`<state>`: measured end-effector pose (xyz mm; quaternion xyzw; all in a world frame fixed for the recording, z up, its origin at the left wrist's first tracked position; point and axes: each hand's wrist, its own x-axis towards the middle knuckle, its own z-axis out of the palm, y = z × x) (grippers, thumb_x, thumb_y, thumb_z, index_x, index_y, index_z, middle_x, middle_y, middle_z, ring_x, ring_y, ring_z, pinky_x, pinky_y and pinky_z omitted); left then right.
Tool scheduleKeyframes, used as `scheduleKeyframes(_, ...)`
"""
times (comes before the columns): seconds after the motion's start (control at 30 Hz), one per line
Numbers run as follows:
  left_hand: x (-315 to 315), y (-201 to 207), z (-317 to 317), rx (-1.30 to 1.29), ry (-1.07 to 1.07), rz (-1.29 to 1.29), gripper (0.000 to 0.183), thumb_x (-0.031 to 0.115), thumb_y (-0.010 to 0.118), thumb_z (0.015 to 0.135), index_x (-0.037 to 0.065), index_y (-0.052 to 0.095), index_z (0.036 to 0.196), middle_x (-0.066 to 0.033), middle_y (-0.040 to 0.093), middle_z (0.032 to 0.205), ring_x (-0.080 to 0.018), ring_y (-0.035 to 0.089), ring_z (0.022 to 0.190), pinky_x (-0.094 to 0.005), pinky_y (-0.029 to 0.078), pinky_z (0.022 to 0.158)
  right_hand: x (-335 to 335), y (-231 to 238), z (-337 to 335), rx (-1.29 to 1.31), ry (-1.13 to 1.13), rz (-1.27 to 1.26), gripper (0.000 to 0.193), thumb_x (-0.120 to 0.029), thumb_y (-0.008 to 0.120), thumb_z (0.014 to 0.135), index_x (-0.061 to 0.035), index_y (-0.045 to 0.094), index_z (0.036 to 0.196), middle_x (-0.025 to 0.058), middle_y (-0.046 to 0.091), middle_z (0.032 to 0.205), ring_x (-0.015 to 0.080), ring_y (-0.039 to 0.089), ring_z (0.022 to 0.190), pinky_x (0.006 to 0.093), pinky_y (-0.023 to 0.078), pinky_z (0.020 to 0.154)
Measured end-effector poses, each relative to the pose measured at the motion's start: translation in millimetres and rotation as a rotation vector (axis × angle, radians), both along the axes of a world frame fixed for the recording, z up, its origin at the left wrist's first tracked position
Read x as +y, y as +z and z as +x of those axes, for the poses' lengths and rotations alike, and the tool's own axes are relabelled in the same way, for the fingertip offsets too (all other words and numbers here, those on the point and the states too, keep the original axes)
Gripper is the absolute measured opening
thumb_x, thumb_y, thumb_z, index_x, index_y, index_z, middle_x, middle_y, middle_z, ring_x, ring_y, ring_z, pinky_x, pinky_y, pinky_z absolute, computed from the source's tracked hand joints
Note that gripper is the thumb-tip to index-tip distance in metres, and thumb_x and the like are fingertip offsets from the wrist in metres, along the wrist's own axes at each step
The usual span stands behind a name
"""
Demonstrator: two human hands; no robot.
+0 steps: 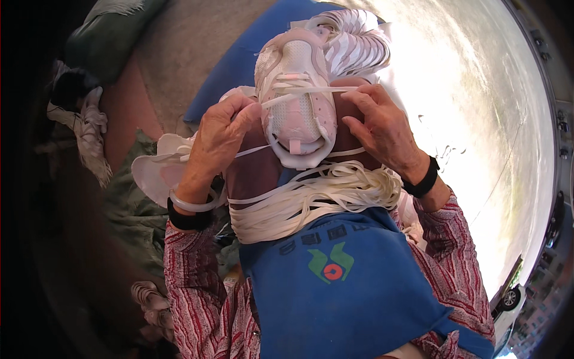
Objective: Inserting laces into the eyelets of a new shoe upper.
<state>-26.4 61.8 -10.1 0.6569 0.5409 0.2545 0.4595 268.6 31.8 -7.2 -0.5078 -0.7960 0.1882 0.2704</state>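
A pink and white sneaker upper [293, 54] rests between my knees, its heel end toward me. White lacing crosses its tongue. One flat white shoelace [311, 90] is stretched across it from hand to hand. My left hand [224, 131] pinches the lace between thumb and fingers left of the shoe. On the right, my right hand [382, 122] grips the other end between its fingers, with the thumb hanging lower and apart. A thick bundle of white laces [311, 197] lies across my lap, nearer me than the shoe.
A blue apron [335, 299] covers my lap. Beyond the shoe, a row of stacked pink and white shoe parts [359, 45] lies near blue cloth [233, 72]. More pale shoe pieces [156, 173] sit by my left forearm. Green sacking [128, 197] lies at left; a car [508, 299] stands far right.
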Motion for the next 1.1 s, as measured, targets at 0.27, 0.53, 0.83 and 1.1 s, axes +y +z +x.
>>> scheduleKeyframes(0.27, 8.6, -2.5, 11.2, 0.233, 0.099, 0.182, 0.025, 0.019, 0.052, 0.099, -0.001, 0.065, 0.107, -0.0149, 0.068, 0.083, -0.0259, 0.067, 0.079, -0.0342, 0.051, 0.074, -19.2, 3.3, 14.4, -0.191, 0.289, -0.192, 0.026, -0.01, 0.076, 0.079, -0.0059, 0.067, 0.103, 0.008, 0.056, 0.097, 0.0237, 0.064, 0.08, 0.0341, 0.054, 0.067)
scheduleKeyframes(0.53, -23.1, 10.8, 10.8, -0.121, 0.309, 0.184, 0.018, 0.01, 0.052, 0.101, 0.0, 0.063, 0.112, -0.0071, 0.066, 0.086, -0.0135, 0.061, 0.075, -0.0287, 0.051, 0.07, -20.3, -7.8, 15.2, -0.275, 0.186, -0.054, 0.007, -0.009, 0.059, 0.088, -0.0034, 0.055, 0.087, 0.0123, 0.05, 0.091, 0.0322, 0.06, 0.074, 0.0428, 0.051, 0.064)
scheduleKeyframes(0.83, -23.9, -15.2, 20.5, -0.175, 0.286, 0.096, 0.017, 0.009, 0.061, 0.096, 0.0, 0.071, 0.106, -0.0036, 0.066, 0.086, -0.007, 0.059, 0.068, -0.0218, 0.049, 0.063, -16.5, 1.6, 38.4, -0.351, -0.051, -0.127, 0.007, -0.01, 0.063, 0.09, -0.0041, 0.059, 0.092, 0.014, 0.057, 0.089, 0.0348, 0.062, 0.078, 0.0432, 0.051, 0.067)
scheduleKeyframes(1.1, -9.4, -20.3, 22.7, -0.284, 0.306, 0.132, 0.017, 0.007, 0.066, 0.091, 0.0, 0.071, 0.105, -0.0035, 0.069, 0.086, -0.0091, 0.064, 0.078, -0.0235, 0.052, 0.073, -21.8, -3.9, 2.2, -0.329, 0.275, -0.021, 0.01, -0.003, 0.064, 0.083, -0.0023, 0.06, 0.092, 0.0099, 0.054, 0.106, 0.03, 0.064, 0.08, 0.0398, 0.053, 0.067)
